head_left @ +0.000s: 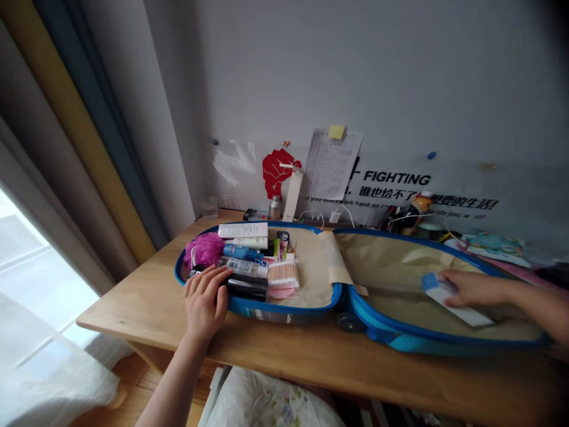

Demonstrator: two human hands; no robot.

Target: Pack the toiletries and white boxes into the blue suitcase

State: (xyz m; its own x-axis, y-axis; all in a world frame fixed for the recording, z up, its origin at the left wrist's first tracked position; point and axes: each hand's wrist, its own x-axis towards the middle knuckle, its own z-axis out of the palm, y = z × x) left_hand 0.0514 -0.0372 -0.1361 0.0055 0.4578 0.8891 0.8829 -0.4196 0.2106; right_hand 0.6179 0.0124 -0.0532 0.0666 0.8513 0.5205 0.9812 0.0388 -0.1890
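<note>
An open blue suitcase (pixel 284 313) lies on a wooden table, its two halves spread side by side. My left hand (pixel 207 296) rests over the front rim of the left half, fingers stretched out on a black case (pixel 246 286). Around it are a pink bath puff (pixel 205 249), a blue bottle (pixel 236 251), a pack of cotton swabs (pixel 283 274), a white tube (pixel 249 242) and a white box (pixel 242 229). Over the right half, my right hand (pixel 466 287) grips a white carton (pixel 457 305) with a blue end, slightly blurred.
Behind the suitcase stand a small metal bottle (pixel 274 207), a white lamp-like stand (pixel 292 196) and a charger (pixel 335 216) with cables. A paper sheet (pixel 332 163) hangs on the wall. A floral cushion (pixel 271 400) sits below the front edge of the table (pixel 306 359).
</note>
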